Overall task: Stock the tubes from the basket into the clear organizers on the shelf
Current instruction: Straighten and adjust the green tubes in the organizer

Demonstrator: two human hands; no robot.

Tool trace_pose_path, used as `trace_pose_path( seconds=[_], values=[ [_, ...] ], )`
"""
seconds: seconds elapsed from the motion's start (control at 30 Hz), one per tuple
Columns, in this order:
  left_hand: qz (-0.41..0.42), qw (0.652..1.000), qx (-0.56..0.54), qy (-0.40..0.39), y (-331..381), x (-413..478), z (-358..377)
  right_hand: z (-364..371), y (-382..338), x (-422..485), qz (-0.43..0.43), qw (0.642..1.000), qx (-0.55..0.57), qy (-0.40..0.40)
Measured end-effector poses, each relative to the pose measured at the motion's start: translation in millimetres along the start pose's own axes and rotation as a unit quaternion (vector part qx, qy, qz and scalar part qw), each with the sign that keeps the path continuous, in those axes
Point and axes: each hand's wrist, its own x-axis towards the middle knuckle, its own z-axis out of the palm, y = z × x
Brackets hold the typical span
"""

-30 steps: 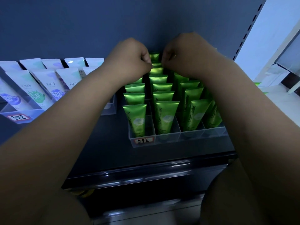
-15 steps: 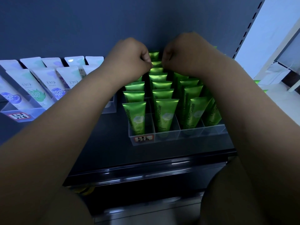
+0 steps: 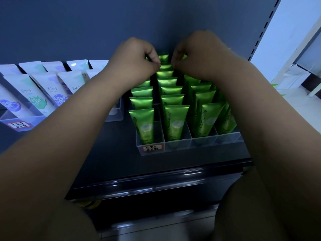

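A clear organizer [image 3: 191, 143] on the dark shelf holds several rows of upright green tubes [image 3: 176, 122] marked Chamomile. Both my arms reach to its far end, by the back panel. My left hand [image 3: 137, 56] and my right hand [image 3: 199, 54] are curled, knuckles up, on either side of the rearmost green tube [image 3: 163, 58] in the second row from the left. Their fingertips pinch that tube's top corners. The lower part of this tube is hidden behind the tubes in front of it.
A second clear organizer [image 3: 20, 119] with white tubes [image 3: 40, 94] stands at the left. The shelf's glossy front edge [image 3: 156, 181] runs below the organizers, with something yellow [image 3: 90, 205] partly showing under it. A white slotted upright [image 3: 260, 35] bounds the shelf at the right.
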Motion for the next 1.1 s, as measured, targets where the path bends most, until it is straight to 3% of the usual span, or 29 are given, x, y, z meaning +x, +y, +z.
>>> trace_pose_path(
  seconds=[0.4,1.1],
  values=[
    [0.0,0.998,0.06,0.015,-9,8,3,5,8,8,0.012,1.0,0.012,-0.007],
    [-0.031,0.999,0.015,0.021,-18,14,6,2,1,7,0.028,0.999,0.015,-0.01]
  ],
)
